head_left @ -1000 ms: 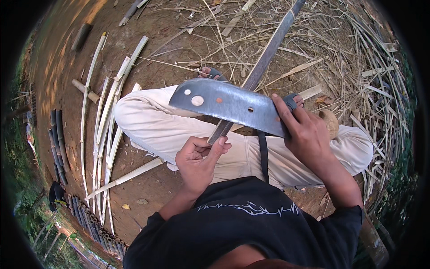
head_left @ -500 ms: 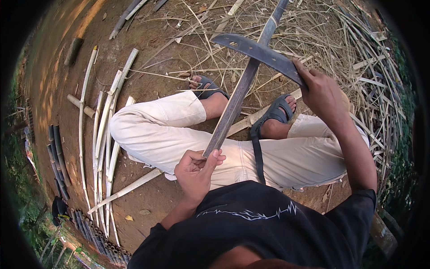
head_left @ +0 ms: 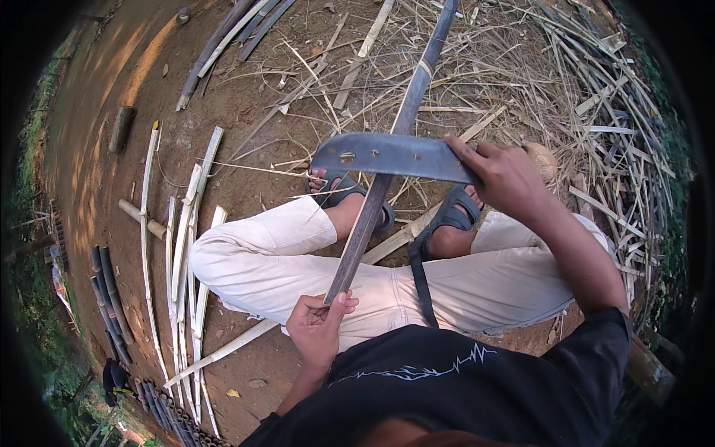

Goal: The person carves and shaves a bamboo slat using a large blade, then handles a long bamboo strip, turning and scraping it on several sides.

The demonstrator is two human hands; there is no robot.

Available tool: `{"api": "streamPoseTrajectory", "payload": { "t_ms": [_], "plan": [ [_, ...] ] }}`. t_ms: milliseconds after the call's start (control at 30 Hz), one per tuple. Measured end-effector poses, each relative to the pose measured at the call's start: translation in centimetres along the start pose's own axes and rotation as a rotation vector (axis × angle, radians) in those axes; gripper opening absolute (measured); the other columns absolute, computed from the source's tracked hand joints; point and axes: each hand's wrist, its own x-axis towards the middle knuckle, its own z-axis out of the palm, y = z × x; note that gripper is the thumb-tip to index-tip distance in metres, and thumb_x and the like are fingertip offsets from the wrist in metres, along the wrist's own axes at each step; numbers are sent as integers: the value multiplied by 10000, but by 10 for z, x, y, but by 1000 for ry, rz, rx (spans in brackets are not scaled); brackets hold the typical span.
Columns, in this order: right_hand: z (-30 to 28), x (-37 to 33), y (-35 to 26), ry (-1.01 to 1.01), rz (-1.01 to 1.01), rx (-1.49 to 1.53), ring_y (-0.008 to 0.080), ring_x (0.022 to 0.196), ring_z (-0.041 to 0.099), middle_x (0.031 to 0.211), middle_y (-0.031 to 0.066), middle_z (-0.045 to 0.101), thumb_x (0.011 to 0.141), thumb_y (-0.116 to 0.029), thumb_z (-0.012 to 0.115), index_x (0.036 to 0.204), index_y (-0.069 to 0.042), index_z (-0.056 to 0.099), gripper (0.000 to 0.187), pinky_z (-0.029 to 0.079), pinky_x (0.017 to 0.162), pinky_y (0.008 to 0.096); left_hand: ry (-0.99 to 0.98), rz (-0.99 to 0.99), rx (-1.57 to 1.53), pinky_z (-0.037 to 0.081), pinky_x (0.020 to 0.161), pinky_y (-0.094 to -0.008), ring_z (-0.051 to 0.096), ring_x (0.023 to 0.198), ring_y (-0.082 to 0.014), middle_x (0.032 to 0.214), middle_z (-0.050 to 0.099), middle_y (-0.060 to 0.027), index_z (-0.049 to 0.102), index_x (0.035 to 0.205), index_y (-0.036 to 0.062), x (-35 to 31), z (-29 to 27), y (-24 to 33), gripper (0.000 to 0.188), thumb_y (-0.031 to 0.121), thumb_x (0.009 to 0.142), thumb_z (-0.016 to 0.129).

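Note:
My left hand (head_left: 314, 328) pinches the near end of a long dark bamboo strip (head_left: 363, 238) between thumb and fingers. The strip slants up and away over my lap, with a pale split edge and a node farther up. My right hand (head_left: 506, 173) is closed on a machete, whose handle is mostly hidden by the fingers. Its broad dark blade (head_left: 395, 155), with several small holes, lies crosswise over the strip just above my feet. Whether the edge bites into the bamboo I cannot tell. A rounded tan wooden thing (head_left: 541, 160) shows just behind my right hand.
Pale split bamboo strips (head_left: 179, 246) lie on the ground at my left, beside dark bamboo pieces (head_left: 112, 294). A heap of thin shavings (head_left: 514, 82) spreads ahead and right. My sandalled feet (head_left: 450, 220) are close under the blade. A short log (head_left: 122, 129) lies far left.
The machete has come down the strip toward me, its blade now more level and its broad face turned more into view. The head view has shifted too. My left hand still pinches the strip's end.

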Motion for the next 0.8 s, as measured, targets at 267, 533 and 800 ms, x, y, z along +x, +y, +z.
{"api": "streamPoseTrajectory", "payload": {
  "t_ms": [267,533,800],
  "plan": [
    [36,32,69,40,422,142,375,704,657,866,176,676,851,-92,631,1398,-198,544,564,514,630,476,-50,-328,-244,620,676,-296,734,729,-260,901,703,-268,538,866,2,20,-4,5,170,105,982,609],
    [34,-37,-69,-50,36,346,309,695,657,797,113,619,722,-98,723,1424,-165,508,737,522,613,419,-158,-486,-368,625,686,-282,738,796,-271,952,700,-253,561,960,-24,43,-4,3,180,152,1001,571],
    [71,-82,-152,206,-134,402,207,637,552,713,39,455,651,-104,742,1411,-105,542,786,451,575,359,-148,-224,-451,556,732,-258,676,834,-148,942,679,-99,592,1105,-7,41,-17,-10,272,230,975,625]
  ]
}}
